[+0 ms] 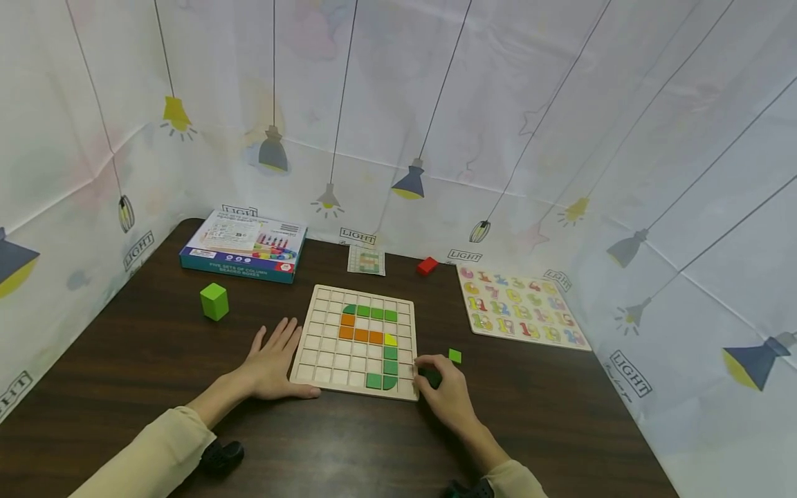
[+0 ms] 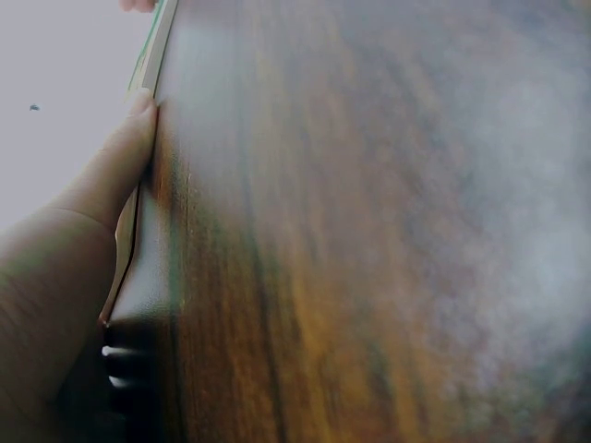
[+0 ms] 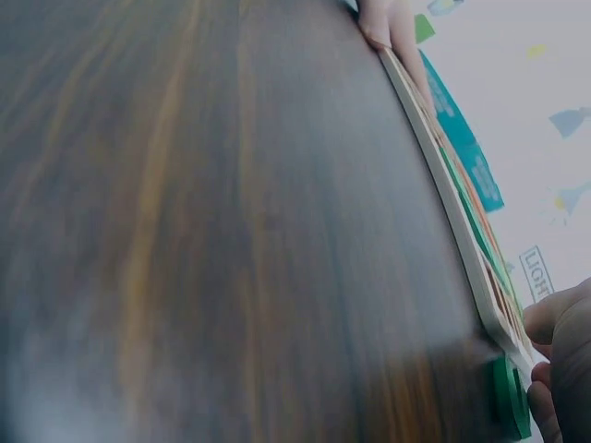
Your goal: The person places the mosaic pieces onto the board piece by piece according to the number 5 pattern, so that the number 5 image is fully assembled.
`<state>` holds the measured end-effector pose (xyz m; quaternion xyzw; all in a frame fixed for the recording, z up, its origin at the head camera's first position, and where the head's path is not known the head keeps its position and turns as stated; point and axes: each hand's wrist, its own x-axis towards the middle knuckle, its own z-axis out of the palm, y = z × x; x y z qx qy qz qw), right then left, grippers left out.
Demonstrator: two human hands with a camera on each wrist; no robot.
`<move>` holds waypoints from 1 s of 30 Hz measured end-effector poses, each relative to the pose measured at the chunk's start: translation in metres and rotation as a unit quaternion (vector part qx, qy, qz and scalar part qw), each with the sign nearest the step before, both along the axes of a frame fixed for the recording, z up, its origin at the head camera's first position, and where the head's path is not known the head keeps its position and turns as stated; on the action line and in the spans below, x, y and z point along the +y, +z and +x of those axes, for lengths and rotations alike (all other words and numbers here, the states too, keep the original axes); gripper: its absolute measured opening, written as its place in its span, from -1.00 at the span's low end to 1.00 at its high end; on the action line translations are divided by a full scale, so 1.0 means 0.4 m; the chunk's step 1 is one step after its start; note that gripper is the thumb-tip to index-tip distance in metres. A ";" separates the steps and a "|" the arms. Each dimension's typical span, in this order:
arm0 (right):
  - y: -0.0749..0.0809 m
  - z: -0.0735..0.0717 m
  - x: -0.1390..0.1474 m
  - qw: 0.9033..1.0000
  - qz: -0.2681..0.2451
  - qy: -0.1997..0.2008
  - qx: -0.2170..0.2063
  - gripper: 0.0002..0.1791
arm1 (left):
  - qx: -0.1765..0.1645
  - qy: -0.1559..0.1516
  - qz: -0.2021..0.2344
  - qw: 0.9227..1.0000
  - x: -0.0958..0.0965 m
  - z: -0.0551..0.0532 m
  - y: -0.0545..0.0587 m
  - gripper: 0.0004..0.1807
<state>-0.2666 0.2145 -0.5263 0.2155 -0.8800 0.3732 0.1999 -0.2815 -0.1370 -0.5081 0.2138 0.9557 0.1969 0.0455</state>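
A wooden grid board lies on the table with green, orange and yellow tiles forming a bent figure. My left hand lies flat at its left side, fingers spread, the thumb along the near left corner. That thumb also shows at the board's edge in the left wrist view. At the right edge, my right hand touches the board with its bent thumb and forefinger. Dark green pieces sit on the table by the board's corner, partly hidden under this hand. A light green tile lies just beyond it.
A green block stands at the left, before a teal-sided box. Behind the board are a pattern card and a red block. A number board lies at the right. Printed cloth hangs around the table.
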 end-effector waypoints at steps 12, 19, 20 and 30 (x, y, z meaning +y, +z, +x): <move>0.011 0.003 0.074 1.000 0.000 -0.028 0.007 -0.68 | 0.003 -0.004 0.013 1.000 -0.003 -0.002 -0.001 0.36; 0.007 0.014 0.079 0.999 -0.009 -0.042 -0.028 -0.70 | 0.006 0.000 0.014 1.000 -0.004 -0.011 -0.025 0.40; 0.008 0.014 0.077 0.998 -0.009 -0.043 -0.035 -0.71 | 0.007 0.002 0.017 1.000 -0.005 -0.014 -0.031 0.40; 0.018 0.003 0.066 0.993 0.029 -0.056 -0.095 -0.74 | 0.012 0.003 0.021 1.000 -0.001 -0.012 -0.031 0.40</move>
